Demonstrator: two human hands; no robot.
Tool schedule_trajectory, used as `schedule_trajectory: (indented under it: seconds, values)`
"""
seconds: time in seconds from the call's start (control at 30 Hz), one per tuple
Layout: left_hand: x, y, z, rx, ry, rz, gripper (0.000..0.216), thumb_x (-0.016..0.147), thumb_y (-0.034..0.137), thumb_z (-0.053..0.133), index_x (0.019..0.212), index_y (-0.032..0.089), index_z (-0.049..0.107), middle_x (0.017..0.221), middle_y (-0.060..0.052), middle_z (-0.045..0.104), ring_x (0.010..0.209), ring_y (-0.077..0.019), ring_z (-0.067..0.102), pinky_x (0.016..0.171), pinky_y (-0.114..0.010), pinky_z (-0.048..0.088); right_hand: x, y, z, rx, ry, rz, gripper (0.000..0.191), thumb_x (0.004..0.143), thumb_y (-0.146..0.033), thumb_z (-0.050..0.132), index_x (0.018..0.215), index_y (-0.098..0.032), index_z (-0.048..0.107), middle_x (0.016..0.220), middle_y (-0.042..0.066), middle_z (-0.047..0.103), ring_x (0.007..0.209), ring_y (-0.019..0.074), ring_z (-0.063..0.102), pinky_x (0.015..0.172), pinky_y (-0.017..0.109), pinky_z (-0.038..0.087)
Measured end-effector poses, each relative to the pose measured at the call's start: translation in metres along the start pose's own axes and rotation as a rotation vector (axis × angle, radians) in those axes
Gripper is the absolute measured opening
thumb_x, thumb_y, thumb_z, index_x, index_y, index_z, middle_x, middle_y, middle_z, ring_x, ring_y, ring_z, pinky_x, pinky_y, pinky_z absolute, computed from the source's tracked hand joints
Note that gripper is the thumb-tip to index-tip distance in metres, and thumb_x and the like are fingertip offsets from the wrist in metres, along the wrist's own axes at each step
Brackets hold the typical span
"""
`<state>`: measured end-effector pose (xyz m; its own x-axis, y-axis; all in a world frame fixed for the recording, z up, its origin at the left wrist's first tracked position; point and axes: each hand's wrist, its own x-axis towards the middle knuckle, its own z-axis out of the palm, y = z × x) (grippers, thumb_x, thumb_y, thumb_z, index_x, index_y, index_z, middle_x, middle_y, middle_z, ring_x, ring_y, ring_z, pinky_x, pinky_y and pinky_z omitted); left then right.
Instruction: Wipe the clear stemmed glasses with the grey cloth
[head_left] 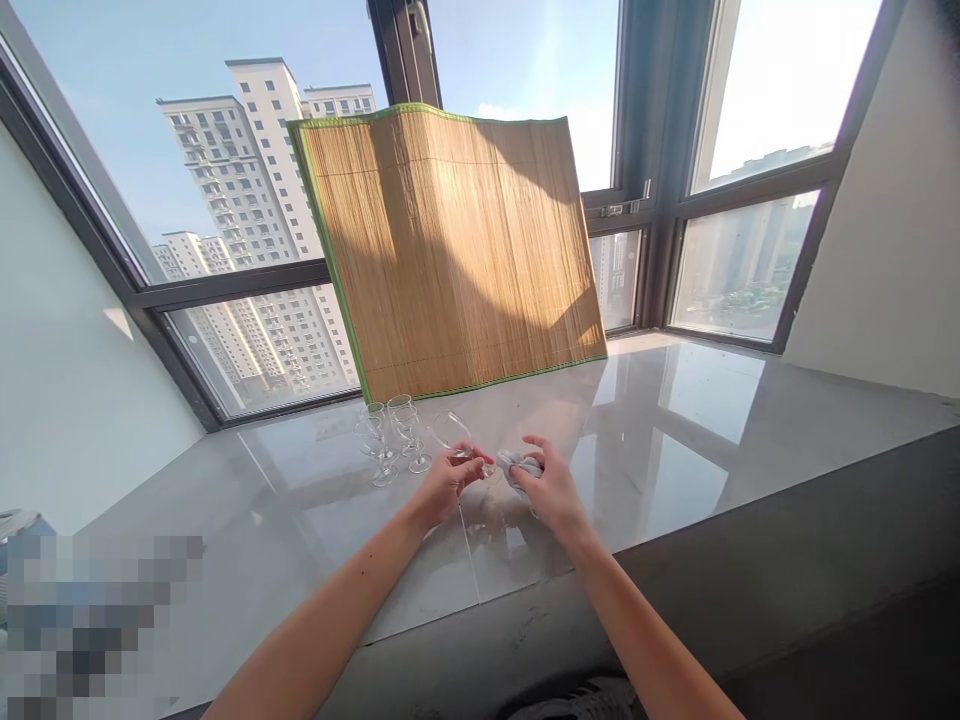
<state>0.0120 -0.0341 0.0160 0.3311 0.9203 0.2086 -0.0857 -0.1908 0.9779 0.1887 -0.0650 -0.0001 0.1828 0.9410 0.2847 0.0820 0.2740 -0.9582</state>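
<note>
My left hand (pixel 448 484) is closed on a clear stemmed wine glass (pixel 453 436), holding it tilted above the grey stone windowsill (pixel 675 420). My right hand (pixel 550 487) is closed on a small grey cloth (pixel 517 466), just right of the glass, and the two hands nearly touch. Several more clear stemmed glasses (pixel 390 435) stand upright on the sill just left of my left hand.
A bamboo mat (pixel 450 250) with green edging leans upright against the window behind the glasses. Dark window frames run along the back of the sill, white walls close both sides. The sill's front edge drops off near me.
</note>
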Motion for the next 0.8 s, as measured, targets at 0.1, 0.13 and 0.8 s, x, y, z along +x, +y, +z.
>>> schedule_trajectory:
  seconds: [0.1, 0.13, 0.8]
  values:
    - [0.003, -0.003, -0.002, -0.033, 0.037, -0.02, 0.031, 0.074, 0.042, 0.072, 0.086, 0.016, 0.063, 0.097, -0.007, 0.068, 0.077, -0.0126, 0.061, 0.083, -0.032, 0.049, -0.001, 0.0, -0.002, 0.033, -0.093, 0.065, 0.054, 0.068, -0.03, 0.066, 0.118, -0.017, 0.05, 0.073, -0.002, 0.062, 0.062, 0.0139, 0.055, 0.059, 0.026, 0.043]
    - [0.003, -0.004, -0.003, -0.015, 0.037, -0.021, 0.031, 0.074, 0.042, 0.072, 0.087, 0.016, 0.063, 0.097, -0.007, 0.069, 0.076, -0.0126, 0.061, 0.084, -0.032, 0.049, -0.001, 0.0, -0.002, 0.056, -0.12, 0.086, 0.055, 0.068, -0.03, 0.067, 0.118, -0.018, 0.05, 0.072, -0.003, 0.061, 0.06, 0.0135, 0.054, 0.057, 0.025, 0.042]
    - [0.024, -0.032, -0.033, 0.548, 0.158, 0.006, 0.046, 0.073, 0.023, 0.066, 0.117, 0.016, 0.059, 0.102, -0.006, 0.068, 0.07, -0.0141, 0.069, 0.068, -0.025, 0.052, 0.007, 0.005, -0.02, -0.158, -0.036, -0.012, 0.052, 0.07, -0.031, 0.062, 0.119, -0.018, 0.052, 0.078, -0.001, 0.061, 0.068, 0.0149, 0.056, 0.066, 0.026, 0.043]
